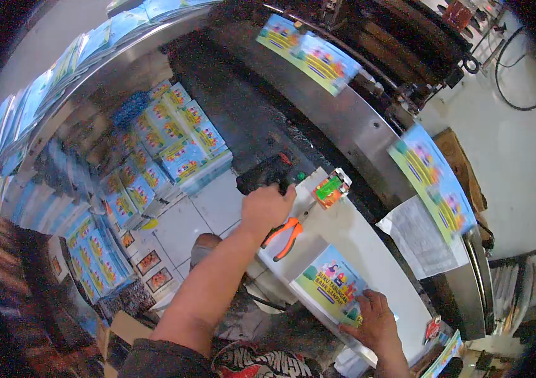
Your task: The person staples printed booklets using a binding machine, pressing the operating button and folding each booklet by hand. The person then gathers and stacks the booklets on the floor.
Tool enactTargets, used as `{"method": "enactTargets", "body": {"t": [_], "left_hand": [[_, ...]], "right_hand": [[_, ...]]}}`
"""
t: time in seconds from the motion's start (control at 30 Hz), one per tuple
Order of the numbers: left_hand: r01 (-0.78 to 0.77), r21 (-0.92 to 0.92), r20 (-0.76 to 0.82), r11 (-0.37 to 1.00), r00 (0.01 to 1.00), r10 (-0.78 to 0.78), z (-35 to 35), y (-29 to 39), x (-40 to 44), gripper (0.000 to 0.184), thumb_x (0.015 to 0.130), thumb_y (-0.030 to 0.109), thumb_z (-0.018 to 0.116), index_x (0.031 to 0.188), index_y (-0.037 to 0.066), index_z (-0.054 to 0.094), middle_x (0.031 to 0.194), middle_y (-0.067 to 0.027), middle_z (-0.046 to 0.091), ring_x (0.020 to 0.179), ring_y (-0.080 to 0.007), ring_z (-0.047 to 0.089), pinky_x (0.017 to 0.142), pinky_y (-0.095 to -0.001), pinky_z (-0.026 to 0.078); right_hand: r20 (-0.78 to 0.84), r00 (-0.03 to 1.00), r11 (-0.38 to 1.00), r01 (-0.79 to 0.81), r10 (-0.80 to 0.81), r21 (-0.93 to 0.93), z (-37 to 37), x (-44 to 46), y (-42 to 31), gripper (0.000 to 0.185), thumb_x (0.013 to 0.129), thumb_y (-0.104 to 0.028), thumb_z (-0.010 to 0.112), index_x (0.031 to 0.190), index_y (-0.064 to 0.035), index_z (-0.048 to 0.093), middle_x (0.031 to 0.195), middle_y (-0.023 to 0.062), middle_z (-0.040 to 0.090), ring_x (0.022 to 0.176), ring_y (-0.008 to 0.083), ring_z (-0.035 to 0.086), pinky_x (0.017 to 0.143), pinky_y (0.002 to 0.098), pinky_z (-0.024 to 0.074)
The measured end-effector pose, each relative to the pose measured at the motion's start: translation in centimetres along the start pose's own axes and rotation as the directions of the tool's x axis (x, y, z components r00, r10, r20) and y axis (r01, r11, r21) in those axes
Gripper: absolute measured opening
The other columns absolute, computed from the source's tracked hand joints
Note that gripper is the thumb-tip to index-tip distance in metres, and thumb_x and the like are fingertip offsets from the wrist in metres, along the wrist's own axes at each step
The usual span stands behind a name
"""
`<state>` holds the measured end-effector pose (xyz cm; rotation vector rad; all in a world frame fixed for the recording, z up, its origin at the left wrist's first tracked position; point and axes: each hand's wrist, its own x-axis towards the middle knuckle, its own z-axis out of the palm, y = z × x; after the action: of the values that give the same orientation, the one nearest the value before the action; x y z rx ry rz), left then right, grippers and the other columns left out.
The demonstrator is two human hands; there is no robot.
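Note:
My left hand (pixel 267 208) is at the far end of the white tabletop (pixel 369 252), against a black object (pixel 258 176). Its fingers are curled and partly hidden, and what they hold is unclear. My right hand (pixel 378 324) grips the right end of a small stack of booklets (pixel 328 283) with a blue, green and yellow cover, thumb and fingers apart on it. Orange-handled pliers (pixel 284 239) lie between my hands, near the left edge. A small orange and green box (pixel 331 189) lies beyond them.
Stacks of printed booklets (pixel 195 151) stand on the tiled floor to the left. More printed sheets (pixel 47 113) line a ledge at the upper left. A metal machine (pixel 369 120) runs along the right, bearing printed covers (pixel 435 183) and a white paper (pixel 422 239).

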<state>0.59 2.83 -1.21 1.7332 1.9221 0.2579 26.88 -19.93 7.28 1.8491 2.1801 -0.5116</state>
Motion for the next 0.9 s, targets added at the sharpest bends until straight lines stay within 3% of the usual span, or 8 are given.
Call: {"method": "enactTargets", "body": {"t": [0.23,0.37,0.5,0.53,0.6,0.7,0.83,0.9], "left_hand": [[0.044,-0.051,0.001,0.998,0.999,-0.044,-0.1,-0.2,0.1,0.068,0.092,0.058,0.038,0.096,-0.002,0.069,0.099,-0.026,0.068,0.094,-0.0405,0.066,0.088,-0.0501,0.051],[0.023,-0.038,0.029,0.999,0.999,-0.022,-0.2,-0.1,-0.1,0.067,0.093,0.057,0.037,0.096,-0.002,0.069,0.1,-0.0258,0.068,0.093,-0.0402,0.067,0.087,-0.0494,0.052],[-0.059,0.023,-0.14,0.998,0.988,0.062,1.3,-0.9,0.2,0.058,0.094,0.05,0.04,0.088,-0.001,0.068,0.086,-0.0232,0.069,0.083,-0.0357,0.069,0.075,-0.0473,0.055],[-0.088,0.033,-0.214,0.996,0.972,0.093,1.9,-1.0,0.4,0.057,0.093,0.049,0.041,0.083,0.0,0.068,0.083,-0.0228,0.069,0.079,-0.0355,0.069,0.072,-0.047,0.055],[-0.106,0.048,-0.236,0.993,0.965,0.115,2.0,-1.0,0.4,0.057,0.093,0.049,0.042,0.081,0.0,0.067,0.08,-0.0226,0.068,0.076,-0.0352,0.069,0.07,-0.0469,0.055],[-0.134,0.066,-0.275,0.989,0.95,0.147,1.9,-0.9,0.1,0.056,0.092,0.049,0.044,0.077,0.001,0.066,0.074,-0.0221,0.067,0.07,-0.0352,0.068,0.066,-0.047,0.055],[-0.121,0.025,-0.276,0.992,0.953,0.123,1.3,-0.8,-0.2,0.056,0.092,0.049,0.044,0.077,0.0,0.067,0.074,-0.0227,0.068,0.071,-0.0367,0.068,0.067,-0.0479,0.055],[-0.104,0.009,-0.251,0.995,0.963,0.103,0.9,-0.7,-0.2,0.057,0.092,0.05,0.043,0.079,0.0,0.068,0.076,-0.023,0.068,0.072,-0.0372,0.068,0.068,-0.0484,0.055]], "right_hand": [[-0.07,0.995,0.932,0.088,-0.068,0.352,-1.7,-1.4,1.4,0.049,0.078,-0.015,0.065,0.125,-0.0019,0.056,0.118,0.023,0.06,0.103,0.0379,0.061,0.097,0.0434,0.0455],[-0.211,0.96,0.982,-0.175,0.186,0.069,-6.0,-1.9,5.3,0.032,0.082,-0.006,0.057,0.113,-0.002,0.064,0.082,0.0216,0.065,0.08,0.04,0.063,0.072,0.0456,0.0487],[-0.518,0.594,0.785,-0.518,0.616,0.34,-12.5,-1.1,9.5,0.037,0.09,-0.006,0.047,0.125,0.0002,0.058,0.118,0.0229,0.062,0.107,0.0339,0.061,0.09,0.0411,0.0473],[-0.817,0.513,0.96,-0.217,0.264,0.175,-12.3,-1.1,13.1,0.043,0.091,-0.003,0.043,0.133,-0.0025,0.053,0.128,0.0213,0.059,0.118,0.0316,0.057,0.098,0.04,0.0445],[-0.953,0.279,0.939,-0.342,0.118,0.016,-16.1,1.3,12.4,0.049,0.089,0.002,0.043,0.137,-0.0041,0.05,0.135,0.0197,0.054,0.124,0.0299,0.054,0.103,0.0389,0.0412],[-0.966,0.228,0.905,-0.373,-0.125,-0.205,-16.6,6.2,16.3,0.05,0.089,0.002,0.045,0.138,-0.0051,0.048,0.137,0.0188,0.053,0.125,0.0293,0.053,0.104,0.04,0.0409],[-0.767,0.639,0.885,-0.389,0.058,-0.257,-11.0,11.3,14.9,0.046,0.087,0.003,0.047,0.132,-0.0039,0.054,0.131,0.0208,0.057,0.121,0.0358,0.055,0.101,0.0415,0.0437],[-0.733,0.68,0.917,-0.284,-0.013,-0.28,-8.1,11.3,13.5,0.038,0.086,0.001,0.05,0.123,-0.0021,0.059,0.123,0.0224,0.06,0.114,0.0393,0.057,0.097,0.043,0.0461]]}}
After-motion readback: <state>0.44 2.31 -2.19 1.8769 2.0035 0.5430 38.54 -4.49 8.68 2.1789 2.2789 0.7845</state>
